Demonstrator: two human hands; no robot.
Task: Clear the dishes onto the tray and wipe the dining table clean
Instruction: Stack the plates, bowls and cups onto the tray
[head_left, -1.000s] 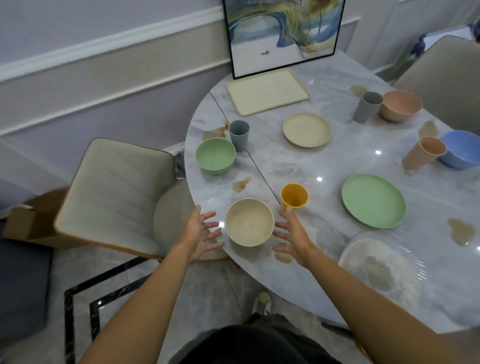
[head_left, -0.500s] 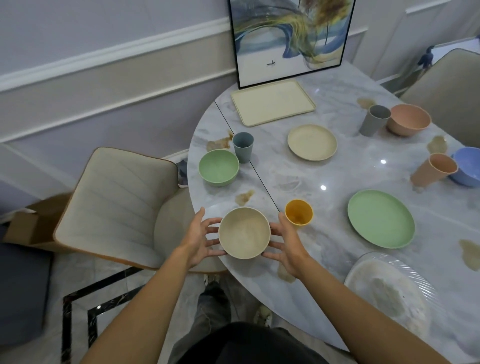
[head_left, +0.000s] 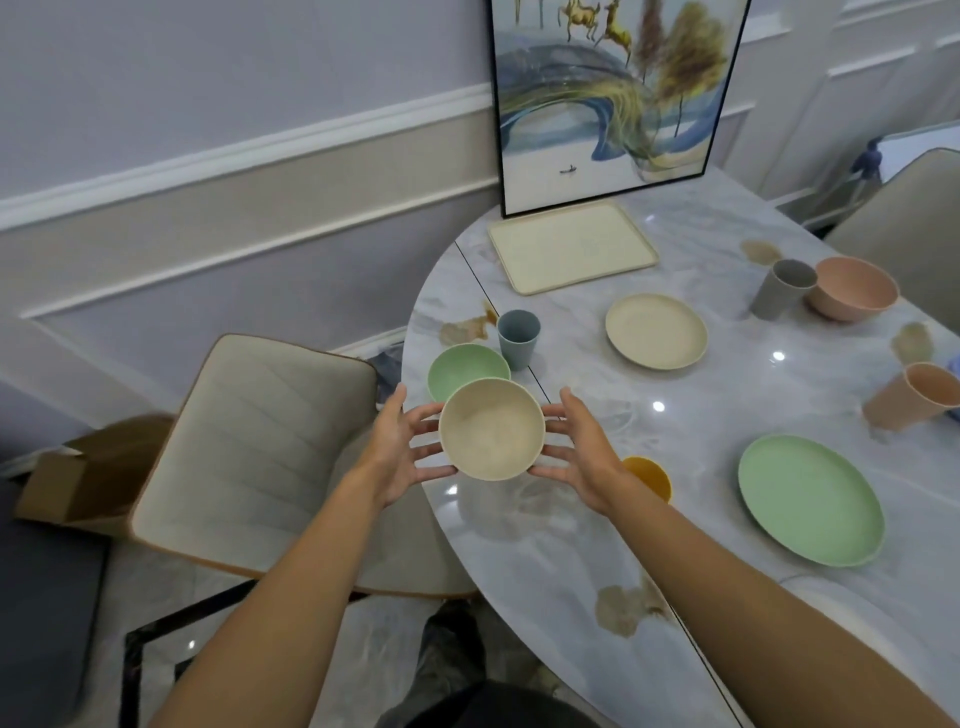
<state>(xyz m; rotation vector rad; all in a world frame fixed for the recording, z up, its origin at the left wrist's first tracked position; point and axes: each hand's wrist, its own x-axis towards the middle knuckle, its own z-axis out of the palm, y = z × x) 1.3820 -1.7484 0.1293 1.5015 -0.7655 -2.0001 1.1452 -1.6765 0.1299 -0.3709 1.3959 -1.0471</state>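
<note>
A beige bowl (head_left: 491, 428) hangs above the near left edge of the marble table (head_left: 571, 545), carried between my two hands. My left hand (head_left: 397, 447) presses its left side and my right hand (head_left: 582, 452) its right side, fingers spread and fairly straight. The beige tray (head_left: 571, 247) lies bare at the table's far end. On the table stand a green bowl (head_left: 462, 366), a blue-grey cup (head_left: 518, 338), a beige plate (head_left: 655, 331), a yellow cup (head_left: 649, 475), partly behind my right wrist, and a green plate (head_left: 810, 499). Brown stains (head_left: 623, 608) mark the tabletop.
A grey cup (head_left: 784, 288), a pink bowl (head_left: 852, 288) and a pink cup (head_left: 914, 397) stand at the right. A framed painting (head_left: 608, 98) leans on the wall behind the tray. A padded chair (head_left: 249, 457) stands left of the table.
Both hands closed in on the beige bowl's sides and lifted it off the table, away from me toward the green bowl. My view has moved closer and tilted up.
</note>
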